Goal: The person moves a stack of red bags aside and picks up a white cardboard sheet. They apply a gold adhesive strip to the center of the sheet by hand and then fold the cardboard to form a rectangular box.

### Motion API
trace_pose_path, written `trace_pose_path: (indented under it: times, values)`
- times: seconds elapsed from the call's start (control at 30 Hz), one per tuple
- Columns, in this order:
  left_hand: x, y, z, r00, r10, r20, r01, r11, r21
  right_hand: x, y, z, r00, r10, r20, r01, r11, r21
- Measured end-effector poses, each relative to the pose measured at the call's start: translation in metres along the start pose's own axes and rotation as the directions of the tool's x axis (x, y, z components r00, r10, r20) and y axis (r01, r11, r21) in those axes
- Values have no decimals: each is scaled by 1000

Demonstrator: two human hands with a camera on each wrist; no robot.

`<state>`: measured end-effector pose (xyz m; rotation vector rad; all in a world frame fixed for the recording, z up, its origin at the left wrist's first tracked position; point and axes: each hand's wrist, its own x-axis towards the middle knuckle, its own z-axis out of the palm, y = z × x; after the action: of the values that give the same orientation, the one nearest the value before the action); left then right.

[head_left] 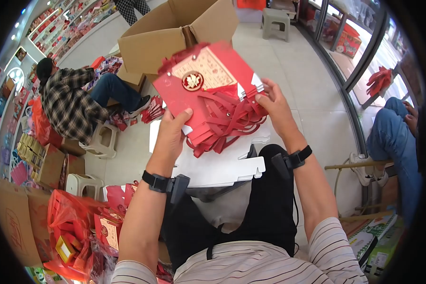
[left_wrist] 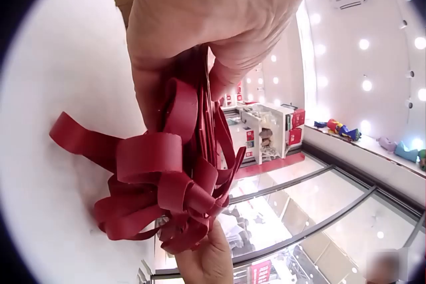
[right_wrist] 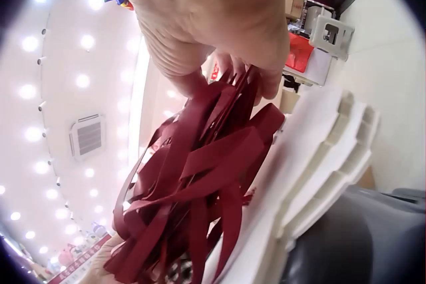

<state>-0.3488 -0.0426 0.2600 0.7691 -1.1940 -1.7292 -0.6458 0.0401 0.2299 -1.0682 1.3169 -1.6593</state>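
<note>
A stack of red bags (head_left: 175, 92) with a cream panel and a round gold emblem is held up between both hands in the head view. My left hand (head_left: 172, 132) pinches its lower left corner, thumb on top. The right hand (head_left: 278, 106) grips the right corner, thumb over the layered edges. Red ribbon handles (head_left: 229, 116) hang in a tangle along the near side. In the left wrist view the ribbons (left_wrist: 156, 164) loop below the left hand (left_wrist: 213, 11); in the right wrist view, ribbons (right_wrist: 206, 171) dangle under the right hand (right_wrist: 213, 17). White sheets (head_left: 213, 168) lie beneath.
A large open cardboard box (head_left: 151, 49) stands beyond the bags. A person in a plaid shirt (head_left: 73, 102) sits at the left, near white stools (head_left: 102, 142). At the lower left is a red plastic bag (head_left: 64, 213); another person's jeans (head_left: 395, 137) show at the right.
</note>
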Motion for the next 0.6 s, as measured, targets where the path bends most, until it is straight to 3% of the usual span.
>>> trace_pose_path:
  times: [0.1, 0.17, 0.23, 0.27, 0.4, 0.43, 0.47, 0.5, 0.53, 0.57, 0.6]
  values:
    - [-25, 32, 6, 990, 135, 34, -137, 988, 65, -18, -37, 11, 996, -88, 22, 86, 991, 99]
    - [-44, 44, 1, 979, 202, 30, -204, 968, 143, -26, -43, 12, 987, -47, 155, 53, 998, -36]
    - [-54, 26, -22, 975, 216, 47, -220, 943, 248, -28, -30, 6, 955, 74, 288, -7, 973, -229]
    - [-56, 9, -37, 978, 199, 63, -209, 927, 313, -36, -24, 12, 959, 21, 284, 67, 952, -298]
    - [-69, -17, -48, 981, 160, 109, -190, 911, 365, -54, -7, 11, 933, 62, 354, 82, 923, -377]
    - [-65, -19, -45, 962, 217, 165, -263, 902, 343, -55, -11, 13, 907, 105, 407, 51, 933, -355]
    - [-62, -31, -42, 950, 278, 140, -306, 920, 245, -46, 20, -13, 858, 152, 490, -39, 972, -233]
    - [-56, -44, -46, 943, 319, 98, -333, 876, 349, -38, 14, -15, 795, 200, 572, -20, 952, -306]
    - [-62, -39, -36, 916, 395, 74, -400, 884, 242, -40, 6, -13, 812, 306, 497, -67, 895, -441]
    - [-55, -47, -46, 884, 457, 98, -459, 812, 361, -33, 12, -22, 788, 350, 506, -68, 867, -493]
    - [-58, -52, -47, 895, 444, 49, -422, 807, 413, -31, 24, -30, 812, 276, 514, -8, 886, -464]
